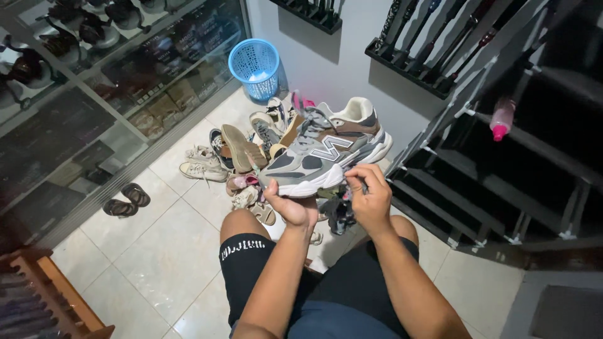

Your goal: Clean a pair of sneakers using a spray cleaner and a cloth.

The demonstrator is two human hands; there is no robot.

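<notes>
Sneaker (326,150): a chunky grey running shoe with darker grey panels, tan suede at the heel and collar, a cream lining, grey laces and a thick white sole; a large pale emblem sits on its side. It is held in the air above the person's knees, toe to the left and tilted down, heel to the right and higher.
Left hand (294,204): cupped under the front of the sole, thumb up against the white edge, gripping the sneaker.
Right hand (370,198): fingers curled at the sole's rear underside, pinching something small and dark there; what it is cannot be made out, perhaps a cloth.
Shoe pile (242,157): on the tiled floor (157,251) just behind the sneaker, a heap of pale canvas shoes, a tan sole turned upward, and pink and white pairs.
Sandals (125,201): a brown pair, lying apart from the pile, near the glass cabinet.
Blue basket (255,66): round, perforated plastic, standing in the corner beyond the pile.
Glass cabinet (94,94): along the left, dark flat boxes and brownish packages on its lower shelves, reels or similar gear higher up; its labels are too blurred to tell apart.
Black rack (502,176): slatted shelves on the right, bearing a pink-capped bottle (502,119).
Wooden bench (56,295): lower left corner, slatted.
</notes>
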